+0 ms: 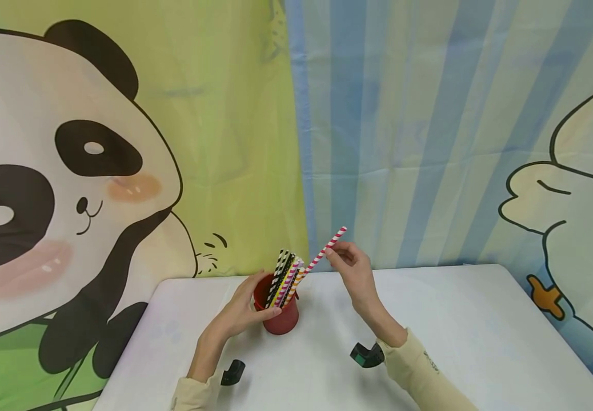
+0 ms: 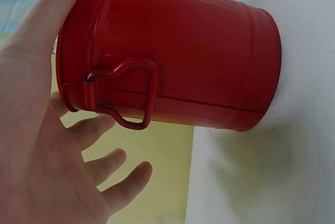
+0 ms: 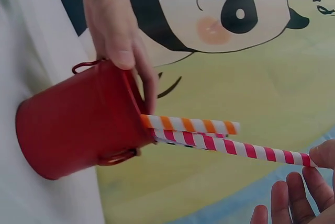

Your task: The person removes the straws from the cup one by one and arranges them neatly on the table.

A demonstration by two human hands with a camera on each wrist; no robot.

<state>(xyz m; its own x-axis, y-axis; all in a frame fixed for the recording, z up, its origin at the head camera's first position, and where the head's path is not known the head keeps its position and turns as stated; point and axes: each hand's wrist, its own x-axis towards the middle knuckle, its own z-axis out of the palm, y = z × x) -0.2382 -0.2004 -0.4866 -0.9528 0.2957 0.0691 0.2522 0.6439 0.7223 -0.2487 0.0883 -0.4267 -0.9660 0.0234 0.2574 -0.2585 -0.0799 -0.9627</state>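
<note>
A red metal bucket (image 1: 282,321) with small side handles (image 2: 153,93) stands on the table, holding several striped and patterned paper straws (image 1: 282,281). My left hand (image 1: 236,308) grips its rim from the left, thumb on the near side; some of its fingers hang free in the left wrist view. Between thumb and forefinger, my right hand (image 1: 356,275) pinches the upper end of a red-and-white striped straw (image 1: 322,254). That straw slants down to the bucket's mouth, its lower end hidden among the others. Beside it in the right wrist view, an orange-and-white straw (image 3: 191,124) sticks out.
The white tabletop (image 1: 445,325) spreads around the bucket. Right behind its back edge hangs a printed cloth (image 1: 245,142) with a panda on the left and blue stripes to the right. Black wrist devices (image 1: 367,355) show beside both forearms.
</note>
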